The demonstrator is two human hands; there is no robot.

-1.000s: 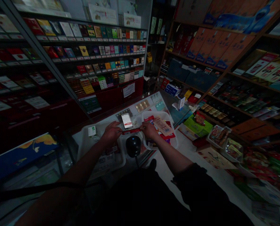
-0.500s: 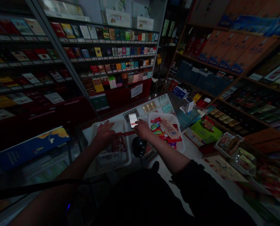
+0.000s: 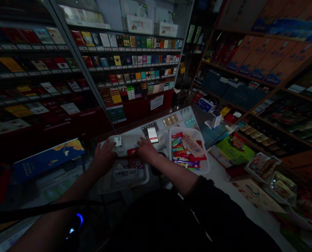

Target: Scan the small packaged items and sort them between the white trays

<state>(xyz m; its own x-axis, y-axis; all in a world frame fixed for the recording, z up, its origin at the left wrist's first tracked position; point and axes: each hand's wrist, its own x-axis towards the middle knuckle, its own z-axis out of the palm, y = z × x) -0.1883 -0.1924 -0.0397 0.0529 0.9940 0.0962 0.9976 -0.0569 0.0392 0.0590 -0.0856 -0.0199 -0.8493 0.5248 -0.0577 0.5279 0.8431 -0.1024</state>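
Observation:
A long, narrow dark red package (image 3: 132,152) spans the gap between my two hands, above the left white plastic bin (image 3: 146,175). My left hand (image 3: 105,155) is closed around its left end, and my right hand (image 3: 147,151) grips the right end. In the dim light its exact kind cannot be made out. Inside the bin lie a clear packet with dark printing (image 3: 125,176) and a small white-and-green box (image 3: 118,141). Just beyond my right hand rests a phone (image 3: 153,135) with a lit screen.
To the right stands a second white bin (image 3: 204,167) of colourful packets. A black rounded object (image 3: 157,168) is partly hidden under my right forearm. A long blue box (image 3: 49,159) lies at left. Shelves of small packs (image 3: 135,60) face me; snack trays (image 3: 263,166) sit at right.
Both hands have moved left with the red package, away from the phone. The small white-and-green box and more of the black object's surroundings now show differently. The view has shifted slightly.

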